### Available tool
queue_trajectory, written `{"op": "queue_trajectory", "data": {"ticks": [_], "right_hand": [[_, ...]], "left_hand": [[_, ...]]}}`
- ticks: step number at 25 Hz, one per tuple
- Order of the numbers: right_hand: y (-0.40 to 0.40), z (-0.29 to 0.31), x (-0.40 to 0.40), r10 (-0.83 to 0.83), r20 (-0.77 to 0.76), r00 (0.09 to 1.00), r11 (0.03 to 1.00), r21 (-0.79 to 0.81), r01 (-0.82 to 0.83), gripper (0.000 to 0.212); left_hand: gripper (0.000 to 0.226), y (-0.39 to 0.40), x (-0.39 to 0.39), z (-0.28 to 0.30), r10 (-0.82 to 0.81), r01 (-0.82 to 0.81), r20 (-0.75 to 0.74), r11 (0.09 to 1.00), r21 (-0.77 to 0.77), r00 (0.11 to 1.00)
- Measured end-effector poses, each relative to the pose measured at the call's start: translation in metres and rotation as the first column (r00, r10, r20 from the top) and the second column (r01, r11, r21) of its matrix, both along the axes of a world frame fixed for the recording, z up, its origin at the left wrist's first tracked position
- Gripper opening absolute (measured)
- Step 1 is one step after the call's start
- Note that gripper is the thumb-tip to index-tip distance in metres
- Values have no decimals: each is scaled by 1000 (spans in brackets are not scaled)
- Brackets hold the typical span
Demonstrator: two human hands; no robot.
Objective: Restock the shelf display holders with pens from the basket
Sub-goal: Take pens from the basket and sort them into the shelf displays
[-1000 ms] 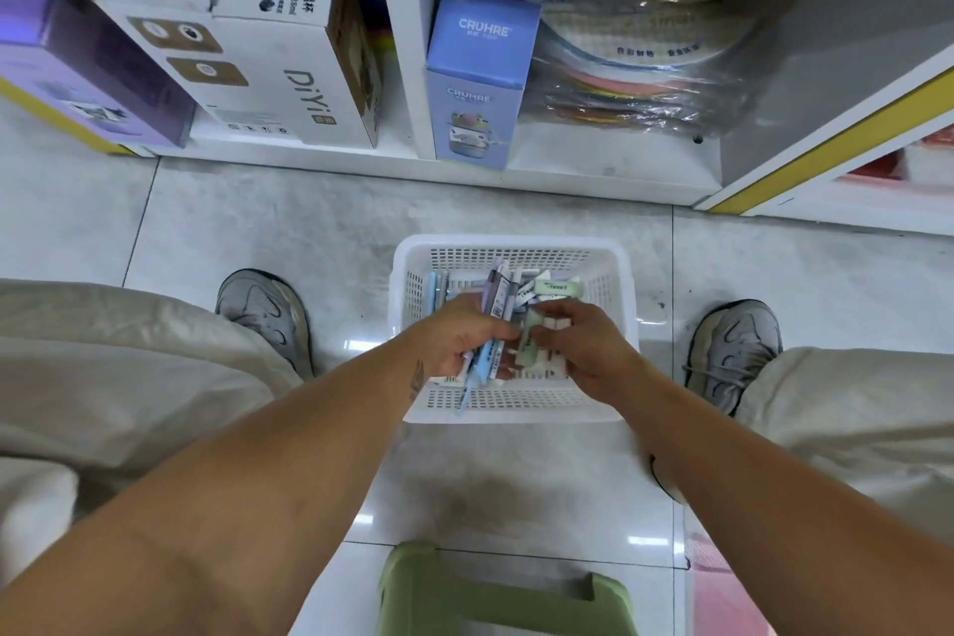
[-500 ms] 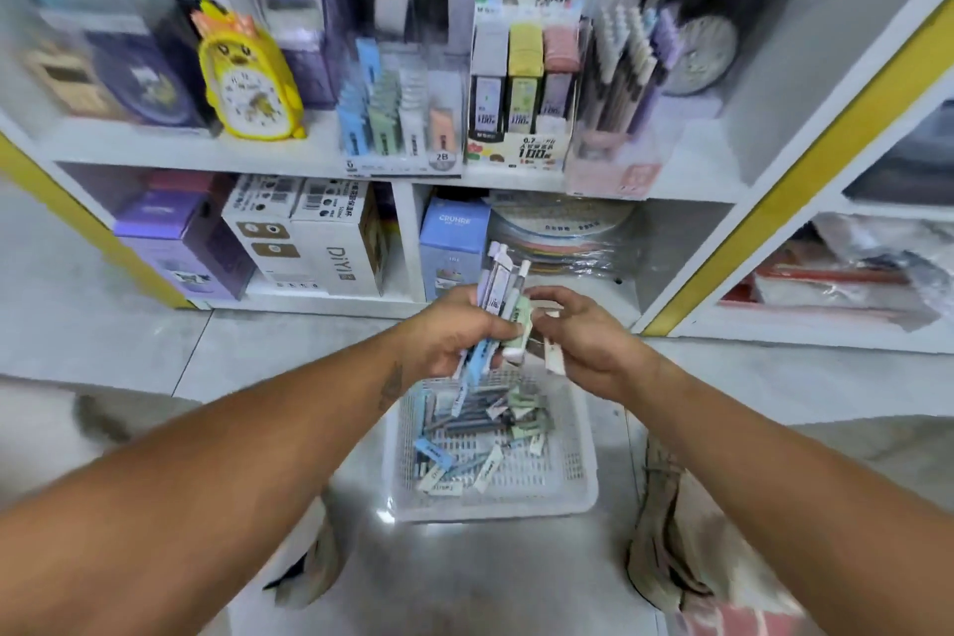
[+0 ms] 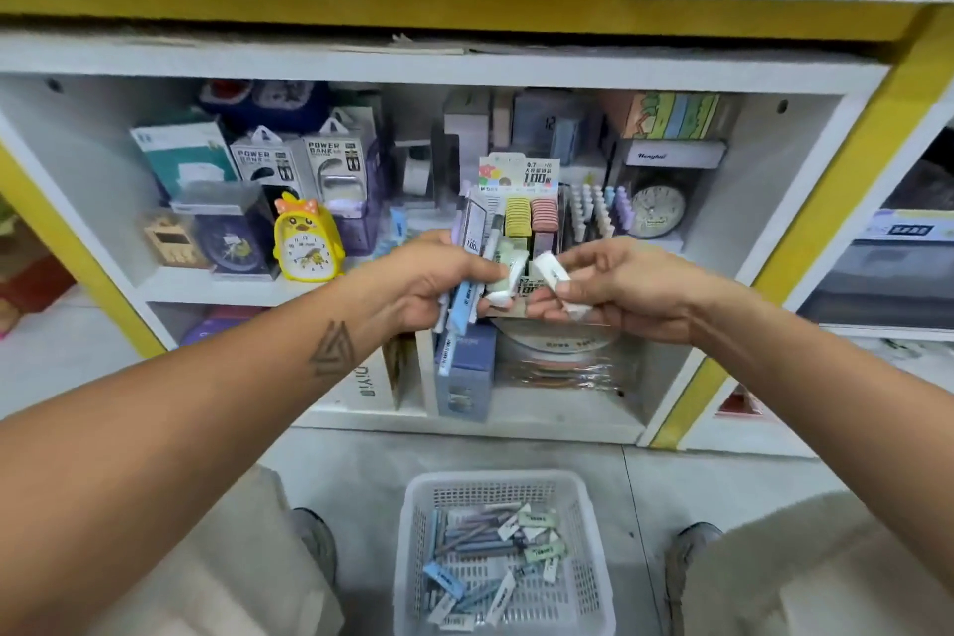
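Two hands, left [image 3: 433, 284] gripping blurred pens [image 3: 482, 253], right [image 3: 614, 292] pinching one [image 3: 555, 282]

Yellow chick clock [image 3: 307, 243] beside power-bank boxes [image 3: 299, 160]

Bare forearms, triangular tattoo [image 3: 332, 349] on the left, beige trousers [image 3: 805, 578], grey trainers [image 3: 689, 558].

One head-worn wide-angle view, looking forward and slightly down, straight at the shelf unit [image 3: 464, 67] up close. Both forearms reach in from the near corners, the white basket [image 3: 503, 485] sits on the floor near bottom centre, and edges bow with lens distortion.
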State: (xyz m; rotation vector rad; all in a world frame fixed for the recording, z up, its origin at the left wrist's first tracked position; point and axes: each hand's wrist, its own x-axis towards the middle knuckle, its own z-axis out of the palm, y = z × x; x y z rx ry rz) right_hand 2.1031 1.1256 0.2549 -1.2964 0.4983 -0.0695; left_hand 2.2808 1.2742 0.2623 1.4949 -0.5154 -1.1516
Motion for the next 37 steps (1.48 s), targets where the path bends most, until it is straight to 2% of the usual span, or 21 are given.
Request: {"op": "queue_trajectory", "data": {"ticks": [4, 9, 13, 16, 22, 25, 28, 30, 34, 37], "right_hand": [[-3, 21, 18, -79, -14, 997, 917, -392, 67, 30], [-15, 25, 54, -187, 0, 982, 781, -607, 149, 18], [-11, 24, 93, -227, 82, 970, 745, -627, 227, 6], [-4, 26, 118, -218, 58, 974, 749, -631, 205, 21], [-3, 28, 148, -193, 92, 977, 770, -603, 209, 10], [-5, 26, 161, -225, 116, 967, 729, -638, 246, 10], [-11, 22, 174, -194, 147, 970, 608, -758, 237, 9], [-15, 18, 184, -177, 110, 978, 495, -849, 185, 11], [-24, 13, 198, -155, 51, 987, 114, -991, 69, 18], [-26, 11, 203, -122, 50, 991, 18, -998, 52, 20]], "left_hand": [[36, -6, 25, 28, 61, -65, -91, 997, -40, 994], [29, -7, 63, 35, 159, -171, -157, 983, -65, 975], [31, -2, 86, 24, 207, -210, -140, 978, -6, 968], [38, 3, 101, 25, 269, -271, -98, 963, -8, 958], [43, 13, 124, 21, 317, -322, -87, 946, -44, 944], [44, 17, 130, 17, 305, -310, -96, 950, -36, 948], [45, 18, 138, 13, 327, -332, -92, 942, -44, 941], [47, 18, 143, 10, 346, -352, -95, 934, -54, 933], [47, 18, 150, 5, 357, -364, -99, 930, -60, 929], [40, 16, 154, 3, 341, -348, -106, 936, -54, 934]]}}
